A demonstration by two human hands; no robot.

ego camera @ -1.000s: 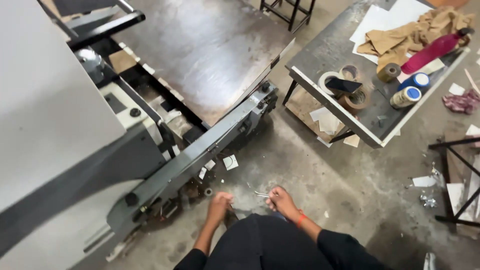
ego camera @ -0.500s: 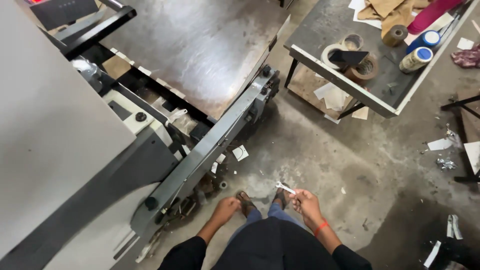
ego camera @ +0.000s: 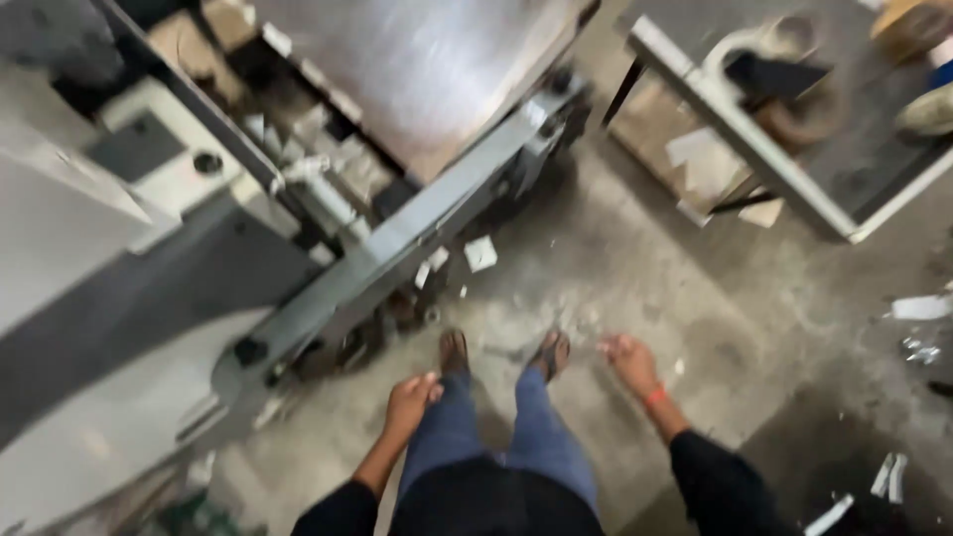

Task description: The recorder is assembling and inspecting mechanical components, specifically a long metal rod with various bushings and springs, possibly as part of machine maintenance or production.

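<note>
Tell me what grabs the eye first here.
A big grey machine fills the left, its long metal arm slanting across the middle. Below it, the left hand and right hand hang beside the person's sandalled feet. Paper scraps litter the concrete floor.

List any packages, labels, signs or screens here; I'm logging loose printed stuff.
No screens or signs show.
Paper scrap: small white square on the floor beside the machine's grey arm.
Paper sheets: pale, flat, under the table.
White strips: narrow, on the floor at the lower right.
</note>
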